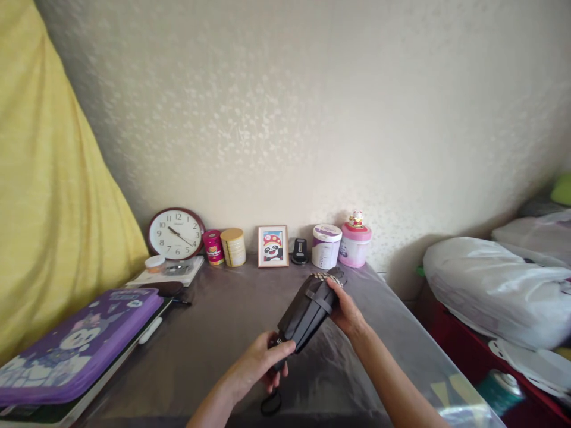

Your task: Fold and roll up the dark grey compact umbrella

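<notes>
A folded black fabric umbrella (308, 312) is held above the grey-covered table (209, 324), handle toward seven o'clock, top toward one. The left hand (270, 355) curls closed around the handle; the right hand (346, 310), half-closed, grips the top end, some fingers hidden. At ten o'clock, a round white clock with a dark-red rim (176, 233) shows legible numerals (the dial's brand is too blurred). At nine, a purple panda-printed case (89, 342) is cut off.
</notes>
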Tool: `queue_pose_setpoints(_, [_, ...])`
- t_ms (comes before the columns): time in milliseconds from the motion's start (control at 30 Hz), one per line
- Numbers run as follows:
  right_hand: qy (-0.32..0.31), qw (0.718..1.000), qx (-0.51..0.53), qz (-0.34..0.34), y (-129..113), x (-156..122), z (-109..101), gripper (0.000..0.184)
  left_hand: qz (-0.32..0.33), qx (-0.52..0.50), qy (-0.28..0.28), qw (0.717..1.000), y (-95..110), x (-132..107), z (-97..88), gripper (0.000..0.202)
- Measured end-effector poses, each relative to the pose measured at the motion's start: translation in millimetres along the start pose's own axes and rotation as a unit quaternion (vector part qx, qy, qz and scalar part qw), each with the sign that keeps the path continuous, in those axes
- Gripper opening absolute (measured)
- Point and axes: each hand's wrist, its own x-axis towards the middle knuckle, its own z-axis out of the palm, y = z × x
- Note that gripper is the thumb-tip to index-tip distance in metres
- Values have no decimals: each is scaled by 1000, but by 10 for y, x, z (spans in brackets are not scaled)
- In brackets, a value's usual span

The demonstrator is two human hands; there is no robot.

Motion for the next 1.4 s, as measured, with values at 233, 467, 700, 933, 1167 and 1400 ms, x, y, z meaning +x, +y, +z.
queue_pose_setpoints(233, [-4,1000,19,8,13,7,2,20,-4,-134,-89,987,-21,21,-54,18])
queue_pose_setpoints(467, [12,999,31,-9,10,17,6,17,-15,-106,-19,994,-84,77,-39,24])
queue_pose_setpoints(700, [20,999,27,-13,-1,27,-25,20,-2,-70,-43,997,-71,69,-64,32])
queue_pose_setpoints(933, [21,1000,3,-23,-22,23,-2,17,33,-98,-27,994,-8,47,-6,26])
queue_pose_setpoints(1167, [-6,999,-30,-17,-33,34,-59,23,90,42,37,994,26,9,19,35])
queue_pose_setpoints(1400, [74,962,-220,-140,-134,117,-313,37,211,373,235,872,16,30,-107,25])
